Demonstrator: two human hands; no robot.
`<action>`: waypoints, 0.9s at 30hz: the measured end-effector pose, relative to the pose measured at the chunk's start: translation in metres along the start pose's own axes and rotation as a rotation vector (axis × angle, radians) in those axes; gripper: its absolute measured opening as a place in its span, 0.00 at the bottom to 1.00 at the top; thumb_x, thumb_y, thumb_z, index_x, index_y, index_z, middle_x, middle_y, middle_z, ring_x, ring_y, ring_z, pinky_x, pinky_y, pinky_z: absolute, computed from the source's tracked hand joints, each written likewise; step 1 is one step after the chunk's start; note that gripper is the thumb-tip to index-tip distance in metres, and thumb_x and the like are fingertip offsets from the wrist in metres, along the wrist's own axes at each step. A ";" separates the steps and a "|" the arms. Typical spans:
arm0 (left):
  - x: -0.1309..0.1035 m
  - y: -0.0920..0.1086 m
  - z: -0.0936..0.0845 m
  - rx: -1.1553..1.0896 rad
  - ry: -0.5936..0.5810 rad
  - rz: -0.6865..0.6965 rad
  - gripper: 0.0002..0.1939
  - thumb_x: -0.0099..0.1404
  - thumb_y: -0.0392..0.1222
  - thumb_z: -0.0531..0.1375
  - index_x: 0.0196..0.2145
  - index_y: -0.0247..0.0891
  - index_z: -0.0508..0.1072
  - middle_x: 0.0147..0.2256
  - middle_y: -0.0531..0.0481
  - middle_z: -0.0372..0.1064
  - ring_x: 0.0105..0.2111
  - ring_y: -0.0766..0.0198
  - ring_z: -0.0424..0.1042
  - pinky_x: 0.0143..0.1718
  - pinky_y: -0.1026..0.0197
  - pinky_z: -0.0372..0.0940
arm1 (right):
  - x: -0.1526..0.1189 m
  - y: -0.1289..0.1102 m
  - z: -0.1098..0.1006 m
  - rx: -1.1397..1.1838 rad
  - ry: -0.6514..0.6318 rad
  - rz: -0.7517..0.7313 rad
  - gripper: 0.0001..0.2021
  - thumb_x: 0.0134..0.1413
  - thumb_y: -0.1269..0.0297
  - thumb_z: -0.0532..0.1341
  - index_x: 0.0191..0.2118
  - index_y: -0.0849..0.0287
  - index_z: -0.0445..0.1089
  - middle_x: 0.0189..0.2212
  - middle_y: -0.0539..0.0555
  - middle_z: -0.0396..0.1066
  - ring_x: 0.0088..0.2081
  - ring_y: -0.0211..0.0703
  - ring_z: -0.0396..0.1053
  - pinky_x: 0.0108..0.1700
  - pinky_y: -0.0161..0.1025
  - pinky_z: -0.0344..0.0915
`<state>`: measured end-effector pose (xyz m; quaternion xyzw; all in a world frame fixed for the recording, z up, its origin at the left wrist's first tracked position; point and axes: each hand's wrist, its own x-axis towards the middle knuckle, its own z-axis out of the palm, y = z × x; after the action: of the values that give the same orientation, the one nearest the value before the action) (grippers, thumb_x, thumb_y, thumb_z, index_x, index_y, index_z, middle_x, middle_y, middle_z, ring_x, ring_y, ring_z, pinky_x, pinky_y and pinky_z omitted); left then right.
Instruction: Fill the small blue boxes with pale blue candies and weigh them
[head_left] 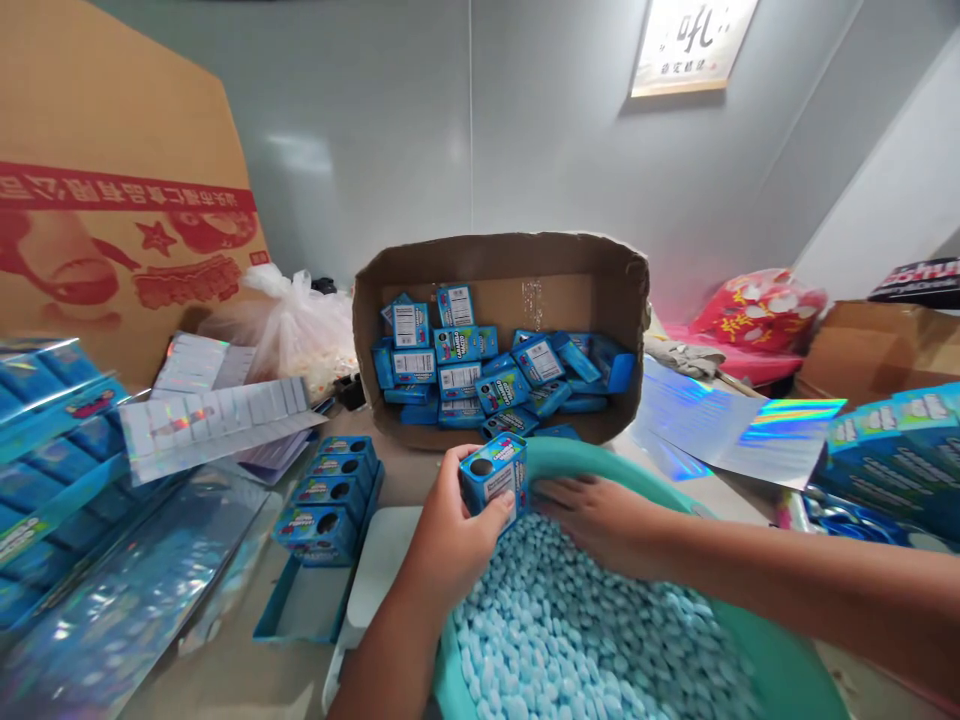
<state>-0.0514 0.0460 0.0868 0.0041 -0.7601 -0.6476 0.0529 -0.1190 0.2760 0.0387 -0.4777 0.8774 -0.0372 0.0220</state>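
Note:
My left hand (457,530) is closed around a small blue candy box (493,478), held tilted above the near-left side of a teal basin (787,655). A round dark hole shows on the box's upper face. Pale blue candies (562,625) fill much of the basin. My right hand (604,518) reaches in from the right, low over the candies, its fingers stretched toward the box and somewhat blurred. Nothing can be seen in its grip. Left of the basin, several similar boxes (319,530) with round holes stand in a row in a blue display tray (304,625).
Behind the basin, a cardboard carton (499,258) lies open toward me with many blue boxes inside. A white scale-like device (386,560) sits beside the tray. Filled display packs (52,460) stand at left, with more blue packaging (900,450) at right. Shiny sheets (739,425) lie about.

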 end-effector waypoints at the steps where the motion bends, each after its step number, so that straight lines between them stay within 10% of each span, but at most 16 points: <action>1: -0.001 0.000 0.000 -0.001 0.000 0.003 0.22 0.63 0.42 0.64 0.53 0.44 0.63 0.47 0.47 0.73 0.46 0.56 0.74 0.48 0.56 0.68 | -0.001 0.006 -0.002 0.059 0.011 0.005 0.25 0.58 0.72 0.56 0.61 0.59 0.69 0.61 0.66 0.67 0.58 0.65 0.68 0.59 0.63 0.65; 13: 0.001 -0.001 0.000 0.010 -0.005 0.027 0.21 0.64 0.40 0.63 0.54 0.47 0.65 0.49 0.50 0.73 0.49 0.58 0.73 0.51 0.56 0.66 | 0.041 -0.050 0.026 0.939 0.099 0.312 0.24 0.62 0.50 0.55 0.53 0.59 0.76 0.52 0.60 0.76 0.55 0.63 0.70 0.60 0.60 0.64; 27: 0.016 -0.007 0.000 0.098 -0.034 0.077 0.24 0.62 0.37 0.64 0.56 0.47 0.67 0.47 0.49 0.74 0.44 0.55 0.75 0.42 0.59 0.68 | 0.043 -0.105 0.021 1.464 0.108 0.469 0.17 0.45 0.59 0.69 0.45 0.51 0.80 0.47 0.50 0.79 0.53 0.62 0.71 0.58 0.51 0.65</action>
<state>-0.0673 0.0434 0.0812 -0.0335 -0.7914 -0.6069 0.0646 -0.0533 0.1822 0.0268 -0.1403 0.7074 -0.6258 0.2970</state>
